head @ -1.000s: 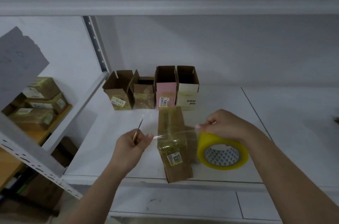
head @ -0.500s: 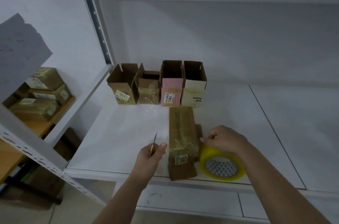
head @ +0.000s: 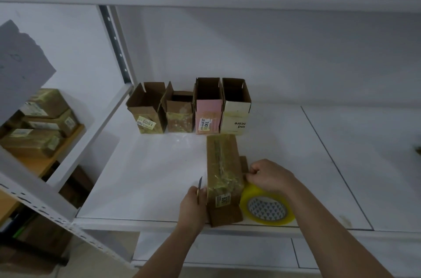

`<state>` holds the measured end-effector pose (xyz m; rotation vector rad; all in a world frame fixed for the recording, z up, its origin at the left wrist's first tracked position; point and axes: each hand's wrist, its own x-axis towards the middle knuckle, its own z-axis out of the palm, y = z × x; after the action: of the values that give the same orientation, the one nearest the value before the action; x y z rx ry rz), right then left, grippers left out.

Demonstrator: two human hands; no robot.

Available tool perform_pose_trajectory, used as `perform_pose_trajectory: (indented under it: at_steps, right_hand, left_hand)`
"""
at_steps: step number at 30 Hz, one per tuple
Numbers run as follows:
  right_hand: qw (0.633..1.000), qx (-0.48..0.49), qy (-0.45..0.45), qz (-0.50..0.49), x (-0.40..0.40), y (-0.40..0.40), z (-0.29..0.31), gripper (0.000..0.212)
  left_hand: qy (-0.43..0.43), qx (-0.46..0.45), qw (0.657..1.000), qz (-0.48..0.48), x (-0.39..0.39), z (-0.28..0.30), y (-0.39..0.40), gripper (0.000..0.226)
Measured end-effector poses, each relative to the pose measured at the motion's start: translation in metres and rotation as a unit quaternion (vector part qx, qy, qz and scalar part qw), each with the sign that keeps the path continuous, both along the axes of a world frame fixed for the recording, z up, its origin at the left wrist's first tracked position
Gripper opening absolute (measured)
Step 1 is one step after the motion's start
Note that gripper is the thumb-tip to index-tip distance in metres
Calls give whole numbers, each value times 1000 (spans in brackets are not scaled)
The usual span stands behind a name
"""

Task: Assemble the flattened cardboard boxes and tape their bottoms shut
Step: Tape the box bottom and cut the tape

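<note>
White tabletop [head: 148,175], four open boxes [head: 191,106] lining up at the back.
I am watching the left hand [head: 193,204] gripping a small blade [head: 199,184] while pressing against the taped brown box [head: 224,177] near the front edge; the right hand [head: 268,177] is pinching tape at the box's right side, just above the yellow tape roll [head: 266,207].

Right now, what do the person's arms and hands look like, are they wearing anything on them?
Both forearms are bare as far as the frame shows: no sleeves, gloves, watch or bracelet on the left hand or the right hand. No rings are visible, though the picture is too soft to rule out small ones. Fingernails look short and unpainted.
</note>
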<state>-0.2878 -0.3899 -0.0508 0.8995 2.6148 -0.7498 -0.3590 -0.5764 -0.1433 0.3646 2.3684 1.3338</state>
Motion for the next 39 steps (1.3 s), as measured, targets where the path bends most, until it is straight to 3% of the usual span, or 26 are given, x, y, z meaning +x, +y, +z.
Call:
perform_pose_trajectory:
  at_steps: [2,5,7,9,13,17,19,25,27,29,31,34,39]
  right_hand:
    - [1000,-15,-2,-2,1,-1,-1,25]
    - [1000,-21,5,-10,2,-4,-1,25]
    - [1000,-28,3,-4,1,-6,-1,26]
    - [999,-39,1,-1,-1,-8,-2,24]
    - [998,-55,14,-7,3,-8,-3,24]
    - [975,-192,77,-83,18,2,6,41]
    - [965,-239,75,-81,29,8,8,32]
    - [987,-126,104,-8,28,24,6,20]
    - [994,-87,66,9,25,26,8,23]
    - [999,10,-15,39,27,25,10,31]
    - [997,50,-26,47,33,27,8,38]
    - [997,-36,48,54,42,34,4,32]
    - [976,-181,117,20,50,35,5,18]
  left_hand:
    - [0,-16,1000,17,-14,10,-5,21]
    - [-1,72,997,41,-39,49,-10,30]
    - [-41,143,989,-19,-45,84,-8,29]
    - [-71,154,975,-144,-41,113,2,31]
    - [-67,84,945,-308,-23,126,33,42]
    - [-59,50,953,-294,-16,107,44,42]
    - [-43,49,955,-288,-16,104,45,42]
    - [-22,12,954,-300,-15,105,47,43]
    - [-23,0,952,-306,-18,106,45,43]
    - [-30,-7,951,-309,-21,106,41,42]
    - [-36,-17,947,-318,-24,106,40,42]
    - [-5,-61,932,-357,-24,110,39,42]
    - [91,-187,872,-443,-21,124,44,44]
